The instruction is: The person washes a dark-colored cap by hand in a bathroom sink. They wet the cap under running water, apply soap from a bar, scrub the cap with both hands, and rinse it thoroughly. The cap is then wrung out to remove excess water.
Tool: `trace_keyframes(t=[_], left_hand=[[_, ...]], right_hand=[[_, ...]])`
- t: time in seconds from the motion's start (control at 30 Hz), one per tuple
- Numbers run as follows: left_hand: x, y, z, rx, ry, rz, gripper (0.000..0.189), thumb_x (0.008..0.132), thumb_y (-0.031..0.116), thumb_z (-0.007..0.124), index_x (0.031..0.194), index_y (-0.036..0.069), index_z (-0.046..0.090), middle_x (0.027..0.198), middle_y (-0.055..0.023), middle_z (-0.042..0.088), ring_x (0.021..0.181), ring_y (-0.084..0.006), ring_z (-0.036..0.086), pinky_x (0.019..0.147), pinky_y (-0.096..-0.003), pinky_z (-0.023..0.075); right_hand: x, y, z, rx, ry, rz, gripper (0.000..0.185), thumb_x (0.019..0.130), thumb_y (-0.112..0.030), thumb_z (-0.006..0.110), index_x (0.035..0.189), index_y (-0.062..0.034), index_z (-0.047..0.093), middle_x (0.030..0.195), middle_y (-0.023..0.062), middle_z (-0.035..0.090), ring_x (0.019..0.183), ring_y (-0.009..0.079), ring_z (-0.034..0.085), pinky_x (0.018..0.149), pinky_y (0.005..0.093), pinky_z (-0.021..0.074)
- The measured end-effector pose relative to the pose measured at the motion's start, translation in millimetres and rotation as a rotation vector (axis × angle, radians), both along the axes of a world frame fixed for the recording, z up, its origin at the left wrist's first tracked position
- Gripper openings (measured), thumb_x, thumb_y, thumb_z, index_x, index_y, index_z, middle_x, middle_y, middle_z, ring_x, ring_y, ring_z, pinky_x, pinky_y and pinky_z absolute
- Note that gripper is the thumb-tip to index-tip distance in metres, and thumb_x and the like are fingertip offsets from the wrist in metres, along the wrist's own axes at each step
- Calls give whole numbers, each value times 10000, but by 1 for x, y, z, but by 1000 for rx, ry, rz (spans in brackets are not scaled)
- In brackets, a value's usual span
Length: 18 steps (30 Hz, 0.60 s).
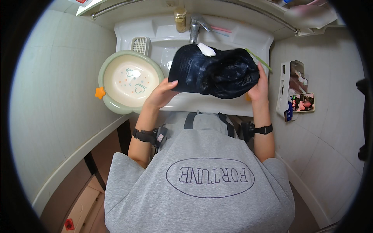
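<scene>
A dark navy baseball cap [215, 72], shiny as if wet, is stretched between my two hands above the white washbasin [204, 103]. My left hand [162, 92] grips the brim at its lower left corner, thumb on top. At the other end, my right hand [259, 86] holds the edge of the crumpled crown, its fingers partly hidden. A smooth white piece [207, 50] shows at the cap's far edge; what it is cannot be told. Beyond the crown, a thin green strip [263, 62] slants over the basin's right rim.
A green-rimmed plastic tub [132, 81] with an orange star rests on the left. Behind stand a soap dish [140, 46], a gold-capped bottle [180, 20] and the faucet [194, 29]. A wall holder [284, 87] carries a phone [303, 102] on the right. A metal rail [116, 8] crosses the back.
</scene>
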<state>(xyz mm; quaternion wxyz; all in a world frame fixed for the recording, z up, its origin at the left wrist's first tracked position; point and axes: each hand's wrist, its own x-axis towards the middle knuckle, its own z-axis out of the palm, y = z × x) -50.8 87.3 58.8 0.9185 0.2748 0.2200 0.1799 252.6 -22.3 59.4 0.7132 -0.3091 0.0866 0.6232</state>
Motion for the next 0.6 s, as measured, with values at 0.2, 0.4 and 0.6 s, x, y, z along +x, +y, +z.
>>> trace_keyframes(t=[0.2,0.4,0.6], left_hand=[[10,1,35,469,242,-383,346,890,157,494,1204,12,485,1101,-23,569,970,-85,463,883,-233,349],[28,-5,47,638,344,-289,318,891,175,512,1144,-17,519,999,-7,574,902,-64,457,833,-231,375],[36,-17,37,664,425,-116,334,896,209,508,1136,-22,514,1003,-15,575,931,-73,473,847,-239,380]], right_hand=[[-25,19,3,-312,-820,-39,311,892,-272,497,975,14,588,885,75,612,822,150,549,760,283,432],[-65,32,16,-147,-1610,204,290,896,-238,457,1022,5,554,947,160,576,907,261,529,866,357,363],[-82,32,8,-69,-1905,155,336,902,-196,420,1150,19,493,1247,205,436,1199,345,347,1057,478,61]])
